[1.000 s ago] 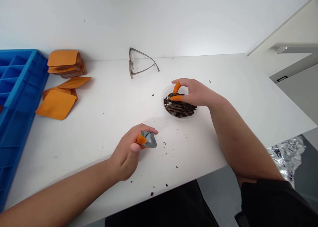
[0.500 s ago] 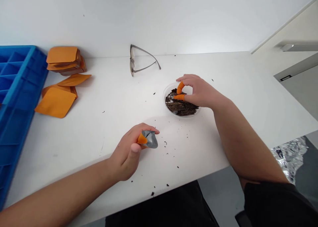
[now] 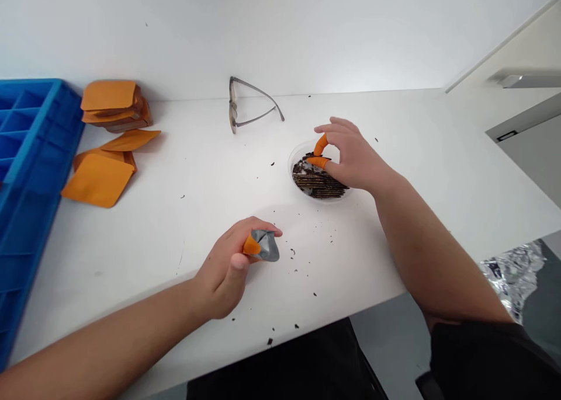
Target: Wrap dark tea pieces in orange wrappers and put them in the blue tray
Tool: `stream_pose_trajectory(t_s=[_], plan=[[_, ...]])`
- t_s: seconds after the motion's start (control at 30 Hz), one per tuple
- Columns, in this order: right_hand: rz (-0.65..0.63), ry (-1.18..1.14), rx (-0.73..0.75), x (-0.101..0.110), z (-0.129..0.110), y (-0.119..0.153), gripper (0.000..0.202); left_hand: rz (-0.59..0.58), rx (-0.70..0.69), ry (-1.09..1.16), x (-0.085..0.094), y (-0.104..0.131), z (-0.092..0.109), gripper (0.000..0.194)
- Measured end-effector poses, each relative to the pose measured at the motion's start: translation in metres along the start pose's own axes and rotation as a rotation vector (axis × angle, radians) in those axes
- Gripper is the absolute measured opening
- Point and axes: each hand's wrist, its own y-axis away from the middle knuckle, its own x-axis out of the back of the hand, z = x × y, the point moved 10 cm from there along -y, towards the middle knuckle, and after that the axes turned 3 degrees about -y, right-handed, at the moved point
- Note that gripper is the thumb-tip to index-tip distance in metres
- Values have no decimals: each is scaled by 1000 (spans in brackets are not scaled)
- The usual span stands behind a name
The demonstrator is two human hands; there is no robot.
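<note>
I have a blue crate (image 3: 30,225) far left of the clear round dish (image 3: 290,167), then loose orange packets (image 3: 99,181) and, behind them, a packet stack (image 3: 109,99), both well left of the dish. My left hand (image 3: 223,271), nearer me and left of the dish, is curled around a pouch (image 3: 268,246), its silver-lined mouth gaping. Glasses (image 3: 234,105) lie behind and left of the dish. In the dish I see dark strips (image 3: 319,185), partly in rows. My right hand (image 3: 353,157) reaches over its rim, thumb and forefinger in orange covers (image 3: 319,163), nearly together; whether they pinch a strip, I can't tell.
</note>
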Motion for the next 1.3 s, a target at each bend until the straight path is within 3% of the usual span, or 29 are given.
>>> stream_pose_trajectory(t_s=[0.13,0.23,0.43,0.57,0.83,1.17,1.3], plan=[[104,-29,116,15,-6,1,13,-24,-30,-24,0,0,1,66],[187,-71,218,30,-25,9,12,-15,-9,-19,1,0,-1,68],[304,-134,559,49,-103,44,4,29,-9,-21,3,1,-4,68],[244,-126,745,40,-146,65,9,78,7,-81,9,1,-6,65],[192,44,771,19,-160,77,18,85,-38,-304,10,-3,12,68],[156,147,764,17,-174,89,28,61,-45,-338,9,-6,13,76],[140,192,728,17,-179,89,28,72,-119,-442,8,-5,19,72]])
